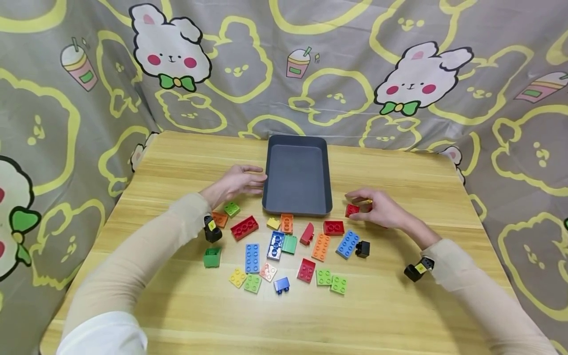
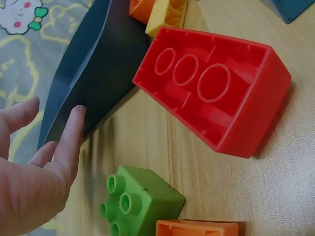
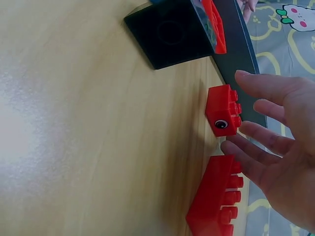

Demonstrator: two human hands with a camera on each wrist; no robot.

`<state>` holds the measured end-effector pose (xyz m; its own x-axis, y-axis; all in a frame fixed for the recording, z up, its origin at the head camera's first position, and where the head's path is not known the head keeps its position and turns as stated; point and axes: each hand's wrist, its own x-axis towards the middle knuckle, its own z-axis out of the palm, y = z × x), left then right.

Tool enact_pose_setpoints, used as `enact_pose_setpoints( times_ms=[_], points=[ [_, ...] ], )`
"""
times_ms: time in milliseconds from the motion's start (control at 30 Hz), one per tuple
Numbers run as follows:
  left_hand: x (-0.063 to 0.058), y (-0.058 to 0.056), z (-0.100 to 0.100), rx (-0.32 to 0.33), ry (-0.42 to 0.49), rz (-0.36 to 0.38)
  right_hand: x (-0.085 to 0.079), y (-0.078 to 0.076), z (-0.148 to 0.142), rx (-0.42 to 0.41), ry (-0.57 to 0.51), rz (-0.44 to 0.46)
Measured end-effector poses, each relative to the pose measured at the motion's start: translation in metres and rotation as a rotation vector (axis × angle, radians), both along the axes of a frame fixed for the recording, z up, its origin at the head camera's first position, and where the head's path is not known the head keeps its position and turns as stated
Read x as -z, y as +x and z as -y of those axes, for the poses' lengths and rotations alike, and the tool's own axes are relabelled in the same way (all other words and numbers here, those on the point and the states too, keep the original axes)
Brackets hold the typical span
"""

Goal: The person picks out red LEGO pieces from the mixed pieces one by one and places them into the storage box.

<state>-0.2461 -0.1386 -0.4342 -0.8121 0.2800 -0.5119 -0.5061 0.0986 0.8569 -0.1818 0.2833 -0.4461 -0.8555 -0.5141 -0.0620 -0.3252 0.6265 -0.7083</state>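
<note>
My left hand [image 1: 236, 183] is beside the dark grey tray [image 1: 297, 180], its fingertips right at the left wall. In the left wrist view its fingers [image 2: 73, 135] are extended, with a lime green brick [image 2: 152, 199] and a long red brick [image 2: 211, 93] close by. To the right of the tray, my right hand [image 1: 380, 209] hovers over a small red brick with an eye printed on it [image 3: 220, 112]. Thumb and fingers are spread, with nothing gripped between them. A longer red brick [image 3: 209, 199] lies below those fingers in the right wrist view.
Several loose bricks lie in front of the tray, among them a blue one [image 1: 252, 258], an orange one [image 1: 321, 247], a black one [image 1: 363, 249] and a dark green one [image 1: 212, 257]. A patterned curtain [image 1: 248, 64] borders the wooden table [image 1: 199, 310] at the back and sides.
</note>
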Motion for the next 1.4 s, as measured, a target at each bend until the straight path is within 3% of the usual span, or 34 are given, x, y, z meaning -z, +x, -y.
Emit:
enact_pose_setpoints(
  times_ms=[733, 1200, 1400],
  points=[
    [0.01, 0.002, 0.0, 0.024, 0.026, 0.005, 0.001, -0.001, 0.002, -0.017, 0.049, 0.01],
    [0.01, 0.002, 0.002, 0.031, 0.035, 0.009, 0.001, -0.004, 0.001, -0.029, 0.085, -0.033],
    [0.011, 0.002, 0.002, 0.028, 0.04, 0.008, 0.002, -0.003, 0.001, -0.009, 0.048, -0.005]
  ],
)
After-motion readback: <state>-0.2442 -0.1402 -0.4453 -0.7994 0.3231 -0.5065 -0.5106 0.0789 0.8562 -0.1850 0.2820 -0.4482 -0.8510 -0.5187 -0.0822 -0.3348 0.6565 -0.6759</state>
